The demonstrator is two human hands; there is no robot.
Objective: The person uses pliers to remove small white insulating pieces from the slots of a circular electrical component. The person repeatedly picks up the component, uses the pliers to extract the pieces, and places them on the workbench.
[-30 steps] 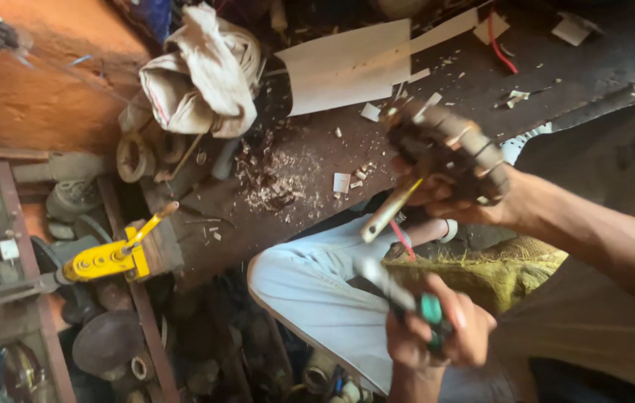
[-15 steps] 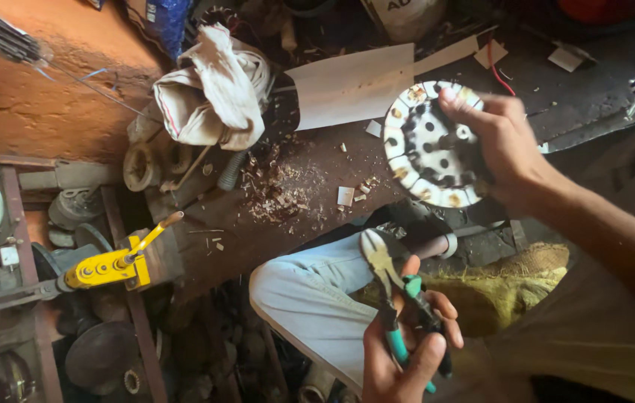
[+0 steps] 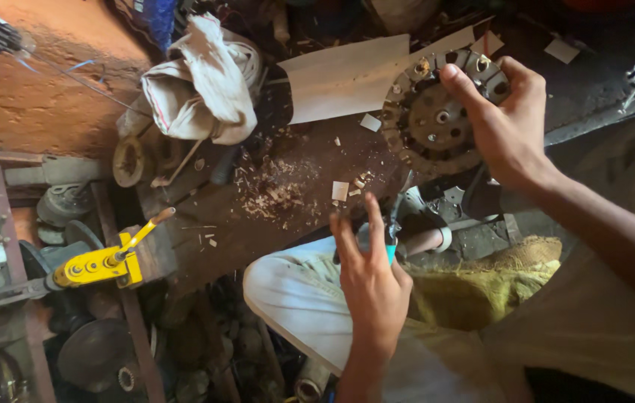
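The right hand (image 3: 511, 127) grips a round metal disc (image 3: 437, 112) by its rim, held up over the cluttered wooden table (image 3: 257, 216). The left hand (image 3: 369, 276), fingers partly spread, holds teal-handled pliers (image 3: 392, 231) above the lap.

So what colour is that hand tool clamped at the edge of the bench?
Bright yellow, with a paler handle, the hand tool shows best in the head view, the only one.

Both forearms are bare, with no sleeves, gloves, rings or watch showing. The person wears pale, whitish trousers (image 3: 295, 298), creased at the knee.
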